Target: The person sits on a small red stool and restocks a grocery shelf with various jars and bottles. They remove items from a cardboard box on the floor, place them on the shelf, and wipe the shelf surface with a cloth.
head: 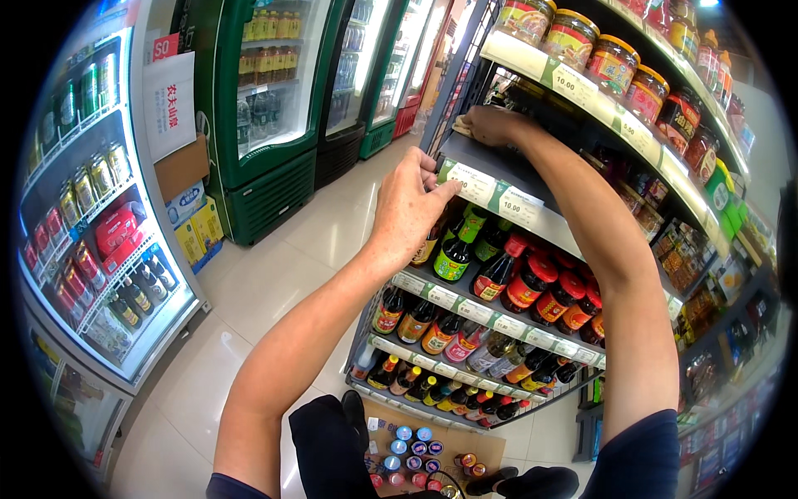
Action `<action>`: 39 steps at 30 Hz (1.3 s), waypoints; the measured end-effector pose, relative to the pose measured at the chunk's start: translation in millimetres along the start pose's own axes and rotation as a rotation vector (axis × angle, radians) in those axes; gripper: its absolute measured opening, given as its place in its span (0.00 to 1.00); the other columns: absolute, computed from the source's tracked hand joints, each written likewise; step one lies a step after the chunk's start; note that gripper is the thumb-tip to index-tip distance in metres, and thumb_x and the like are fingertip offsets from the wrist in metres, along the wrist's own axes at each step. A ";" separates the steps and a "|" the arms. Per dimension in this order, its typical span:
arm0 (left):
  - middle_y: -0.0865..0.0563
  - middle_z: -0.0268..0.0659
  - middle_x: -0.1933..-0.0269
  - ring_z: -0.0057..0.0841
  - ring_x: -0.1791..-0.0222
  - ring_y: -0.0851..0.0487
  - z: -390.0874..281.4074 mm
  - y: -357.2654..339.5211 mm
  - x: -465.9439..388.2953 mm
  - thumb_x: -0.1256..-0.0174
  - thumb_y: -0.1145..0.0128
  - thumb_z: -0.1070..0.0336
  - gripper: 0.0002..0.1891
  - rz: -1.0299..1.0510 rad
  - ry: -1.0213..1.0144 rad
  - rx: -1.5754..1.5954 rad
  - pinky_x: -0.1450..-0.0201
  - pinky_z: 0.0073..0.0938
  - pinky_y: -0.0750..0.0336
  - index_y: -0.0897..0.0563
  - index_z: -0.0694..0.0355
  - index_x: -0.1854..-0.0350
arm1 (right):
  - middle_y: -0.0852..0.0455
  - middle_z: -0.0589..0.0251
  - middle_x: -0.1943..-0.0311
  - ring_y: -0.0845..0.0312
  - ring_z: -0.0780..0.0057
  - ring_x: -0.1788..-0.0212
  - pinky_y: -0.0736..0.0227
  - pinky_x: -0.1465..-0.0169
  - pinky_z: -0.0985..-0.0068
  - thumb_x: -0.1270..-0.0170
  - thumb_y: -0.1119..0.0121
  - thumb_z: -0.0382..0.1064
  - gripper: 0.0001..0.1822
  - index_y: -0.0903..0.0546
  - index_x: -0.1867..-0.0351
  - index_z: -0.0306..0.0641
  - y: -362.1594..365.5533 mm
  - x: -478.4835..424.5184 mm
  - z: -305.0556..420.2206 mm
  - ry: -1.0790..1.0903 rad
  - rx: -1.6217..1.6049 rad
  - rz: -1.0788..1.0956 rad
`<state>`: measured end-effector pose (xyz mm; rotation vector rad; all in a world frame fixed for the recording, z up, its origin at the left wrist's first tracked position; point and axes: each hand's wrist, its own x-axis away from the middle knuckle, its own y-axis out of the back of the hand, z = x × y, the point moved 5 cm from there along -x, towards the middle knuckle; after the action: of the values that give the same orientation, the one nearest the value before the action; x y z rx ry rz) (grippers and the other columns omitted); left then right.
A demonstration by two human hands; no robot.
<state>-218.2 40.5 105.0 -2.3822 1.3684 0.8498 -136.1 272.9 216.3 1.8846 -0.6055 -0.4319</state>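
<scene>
My left hand [414,203] rests at the front left corner of a dark metal shelf, its fingers against the price-label strip [530,215]. Over the bare shelf board [492,163], my right hand [495,125] reaches inward and grips a pale cloth [462,125] near the mesh side. Jars with gold lids [570,40] line the shelf above. Below stand a green-labelled sauce bottle [453,257] and red-lidded jars [528,282]. Lower shelves hold more bottles [414,322].
Several jars with blue, purple and red lids [404,433] stand on flattened cardboard [492,444] by my feet. Green-framed drink fridges [268,193] are across the aisle. A lit drinks cooler [134,368] stands at the left. A wire mesh panel [458,81] edges the shelving.
</scene>
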 end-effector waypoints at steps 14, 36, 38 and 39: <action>0.15 0.38 0.63 0.23 0.61 0.17 -2.4 -3.7 -1.1 0.37 0.25 0.60 0.21 0.015 0.026 -0.006 0.54 0.30 0.20 0.20 0.71 0.55 | 0.10 0.56 0.62 0.13 0.67 0.60 0.19 0.57 0.63 0.33 0.50 0.32 0.24 0.16 0.38 0.36 -9.1 3.1 -11.1 0.071 -0.145 -0.135; 0.15 0.37 0.64 0.22 0.61 0.17 0.7 -2.0 0.4 0.38 0.24 0.59 0.21 -0.011 0.029 -0.002 0.54 0.30 0.20 0.19 0.70 0.56 | 0.07 0.53 0.53 0.17 0.67 0.54 0.24 0.44 0.62 0.33 0.53 0.27 0.22 0.17 0.40 0.40 -2.7 10.9 4.8 0.043 -0.180 0.055; 0.16 0.37 0.64 0.22 0.61 0.17 1.6 -1.3 1.7 0.38 0.25 0.59 0.21 -0.013 0.032 -0.002 0.54 0.30 0.20 0.20 0.70 0.56 | 0.07 0.52 0.49 0.16 0.66 0.50 0.24 0.40 0.63 0.32 0.52 0.28 0.25 0.18 0.36 0.38 0.5 19.3 17.5 0.099 -0.211 0.055; 0.16 0.36 0.64 0.22 0.61 0.17 0.9 -0.1 1.9 0.38 0.25 0.59 0.20 -0.017 0.035 -0.002 0.55 0.30 0.20 0.20 0.70 0.56 | 0.07 0.52 0.47 0.16 0.66 0.49 0.24 0.39 0.64 0.32 0.52 0.28 0.26 0.19 0.33 0.38 7.4 26.7 29.0 0.154 -0.227 0.065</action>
<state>-217.7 39.6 103.1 -2.4178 1.3588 0.8088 -132.2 233.3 211.9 1.6592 -0.4916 -0.2971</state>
